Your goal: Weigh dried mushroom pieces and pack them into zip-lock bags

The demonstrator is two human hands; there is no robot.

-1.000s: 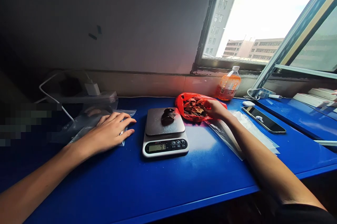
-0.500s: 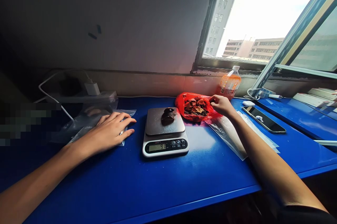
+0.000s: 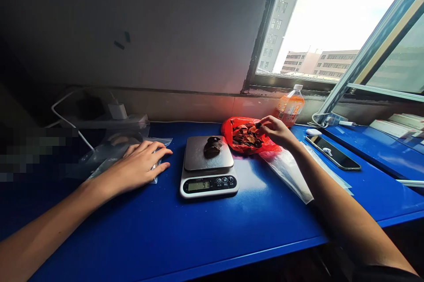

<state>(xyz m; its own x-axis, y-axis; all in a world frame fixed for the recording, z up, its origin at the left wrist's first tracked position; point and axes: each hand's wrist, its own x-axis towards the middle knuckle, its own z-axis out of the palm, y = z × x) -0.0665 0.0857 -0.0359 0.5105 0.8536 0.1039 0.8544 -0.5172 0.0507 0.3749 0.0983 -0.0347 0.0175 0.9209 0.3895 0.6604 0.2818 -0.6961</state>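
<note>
My left hand lies flat, fingers spread, on clear plastic bags left of the scale. A white kitchen scale with a steel plate stands between my hands, its display seeming to read 9.1. A few dark, curled pieces of dried peel rest on that plate. Right of it an opened red plastic bag holds many brown dried peel pieces. Over the bag's right side, my right hand is closed in a pinch, with a small dark piece of peel at its fingertips.
An orange drink bottle stands behind the red bag. Flat clear bags lie under my right forearm. Farther right are a phone with an earbud on it and a white earbud case. A white charger and cable sit at back left.
My right hand has shifted slightly left and up over the red bag, and a dark peel piece now shows at its fingertips. My left hand and the scale's load look the same.
</note>
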